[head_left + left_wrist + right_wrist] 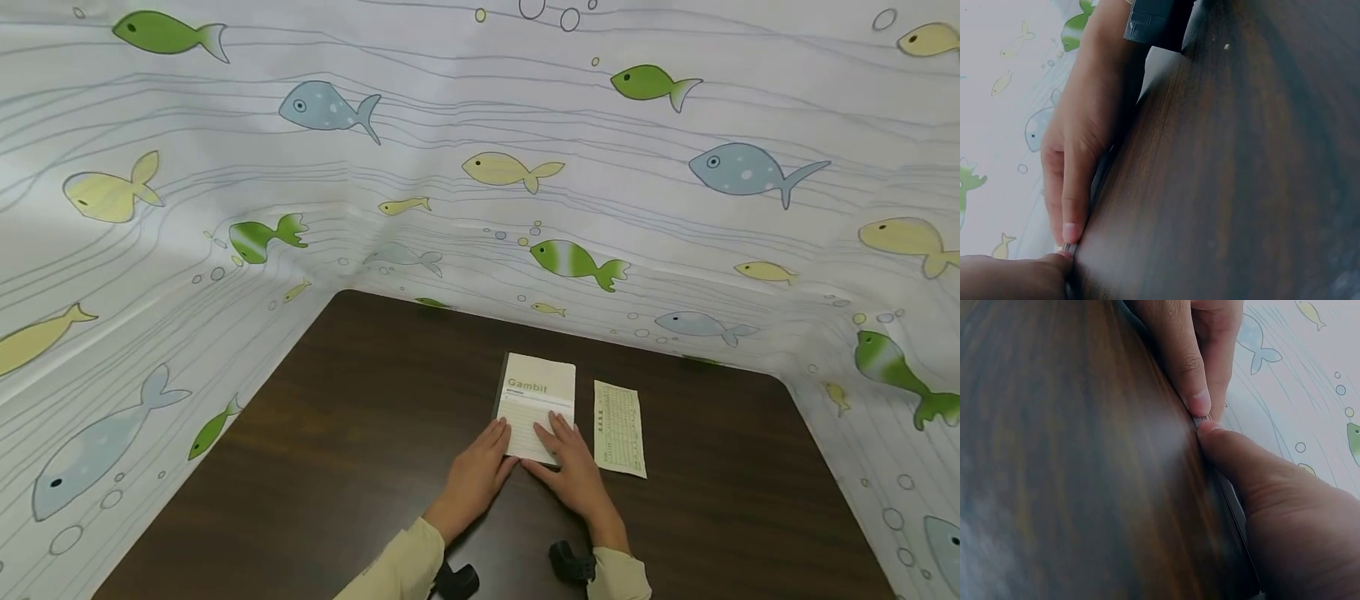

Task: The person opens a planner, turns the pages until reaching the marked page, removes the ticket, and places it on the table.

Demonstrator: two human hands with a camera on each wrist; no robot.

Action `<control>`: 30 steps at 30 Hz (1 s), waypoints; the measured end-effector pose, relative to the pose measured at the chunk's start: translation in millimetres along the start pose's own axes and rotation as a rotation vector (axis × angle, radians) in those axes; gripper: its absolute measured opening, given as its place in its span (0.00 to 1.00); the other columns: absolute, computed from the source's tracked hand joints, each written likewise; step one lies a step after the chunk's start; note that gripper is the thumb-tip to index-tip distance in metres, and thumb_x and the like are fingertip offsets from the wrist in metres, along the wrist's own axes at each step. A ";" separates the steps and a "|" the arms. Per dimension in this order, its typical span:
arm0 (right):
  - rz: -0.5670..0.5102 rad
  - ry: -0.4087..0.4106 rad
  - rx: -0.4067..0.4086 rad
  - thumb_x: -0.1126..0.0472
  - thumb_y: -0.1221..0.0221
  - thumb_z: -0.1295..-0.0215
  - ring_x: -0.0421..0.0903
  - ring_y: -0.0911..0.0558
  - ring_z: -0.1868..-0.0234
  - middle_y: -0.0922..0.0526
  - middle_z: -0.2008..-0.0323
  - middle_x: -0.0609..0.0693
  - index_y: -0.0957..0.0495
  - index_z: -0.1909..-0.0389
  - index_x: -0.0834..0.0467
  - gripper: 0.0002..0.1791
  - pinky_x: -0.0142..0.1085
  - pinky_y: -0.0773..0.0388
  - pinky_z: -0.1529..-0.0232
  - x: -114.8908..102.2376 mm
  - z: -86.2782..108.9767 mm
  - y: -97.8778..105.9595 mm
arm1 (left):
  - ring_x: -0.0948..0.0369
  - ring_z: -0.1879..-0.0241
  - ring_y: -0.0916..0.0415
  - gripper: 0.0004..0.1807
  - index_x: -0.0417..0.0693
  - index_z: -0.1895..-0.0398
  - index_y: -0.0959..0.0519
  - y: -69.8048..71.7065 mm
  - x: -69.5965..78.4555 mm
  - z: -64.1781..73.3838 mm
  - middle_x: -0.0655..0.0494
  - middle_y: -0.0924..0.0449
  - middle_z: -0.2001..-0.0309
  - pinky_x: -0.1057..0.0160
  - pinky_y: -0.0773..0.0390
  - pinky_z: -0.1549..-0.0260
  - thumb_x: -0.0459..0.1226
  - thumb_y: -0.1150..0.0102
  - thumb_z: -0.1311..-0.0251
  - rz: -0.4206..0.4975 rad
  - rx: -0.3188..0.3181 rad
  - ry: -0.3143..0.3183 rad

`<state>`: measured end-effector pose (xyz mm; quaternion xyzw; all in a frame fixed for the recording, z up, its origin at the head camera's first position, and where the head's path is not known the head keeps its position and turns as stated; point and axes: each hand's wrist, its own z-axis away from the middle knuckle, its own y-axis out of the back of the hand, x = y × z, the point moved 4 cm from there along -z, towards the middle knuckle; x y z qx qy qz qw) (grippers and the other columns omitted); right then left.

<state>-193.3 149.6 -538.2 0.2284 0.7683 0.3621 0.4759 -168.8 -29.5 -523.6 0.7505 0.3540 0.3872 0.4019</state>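
Note:
A light notebook (537, 373) with a dark strip down its left side and "Gambit" printed on it lies flat on the dark wooden table (352, 408). My left hand (472, 479) rests at its lower left corner, fingers along the left side and thumb at the near edge. My right hand (576, 477) lies over the lower right part, fingers fairly straight and spread, thumb also at the near edge. Both thumbs come close together there; the left thumb (1072, 219) and the right thumb (1225, 444) touch the notebook's thin edge in the wrist views.
Just right of the notebook lies a pale printed slip of paper (619, 428) with rows of lines. White fabric (450, 83) with green, blue and yellow fish surrounds the table's back and sides. Each wrist carries a black camera mount (572, 562).

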 end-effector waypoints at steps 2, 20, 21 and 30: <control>0.008 -0.003 0.005 0.46 0.31 0.34 0.63 0.41 0.22 0.38 0.24 0.67 0.27 0.29 0.64 0.39 0.63 0.51 0.24 -3.8 3.6 0.1 | 0.53 0.30 0.28 0.28 0.36 0.32 0.23 1.2 0.4 4.0 0.45 0.24 0.31 0.55 0.19 0.43 0.45 0.38 0.27 0.006 -0.001 -0.004; 0.013 -0.014 -0.024 0.44 0.34 0.31 0.62 0.43 0.21 0.38 0.24 0.67 0.30 0.27 0.65 0.40 0.62 0.53 0.23 -21.0 -8.2 2.8 | 0.51 0.28 0.31 0.28 0.35 0.30 0.26 11.7 -11.6 1.4 0.42 0.28 0.29 0.51 0.22 0.38 0.45 0.41 0.25 0.063 -0.039 -0.003; 0.013 -0.022 -0.032 0.44 0.36 0.30 0.62 0.44 0.20 0.38 0.24 0.67 0.32 0.26 0.66 0.41 0.62 0.53 0.23 -21.3 -8.3 3.4 | 0.50 0.29 0.30 0.28 0.35 0.31 0.25 12.7 -12.8 0.5 0.41 0.28 0.29 0.50 0.23 0.38 0.44 0.41 0.25 0.067 -0.044 -0.009; 0.281 -0.071 -0.080 0.36 0.48 0.24 0.67 0.50 0.20 0.44 0.22 0.71 0.39 0.21 0.63 0.44 0.70 0.57 0.26 -34.3 -39.1 28.2 | 0.48 0.21 0.45 0.40 0.40 0.21 0.39 47.7 -39.3 -43.7 0.42 0.42 0.21 0.46 0.37 0.27 0.56 0.47 0.25 -0.131 -0.229 -0.035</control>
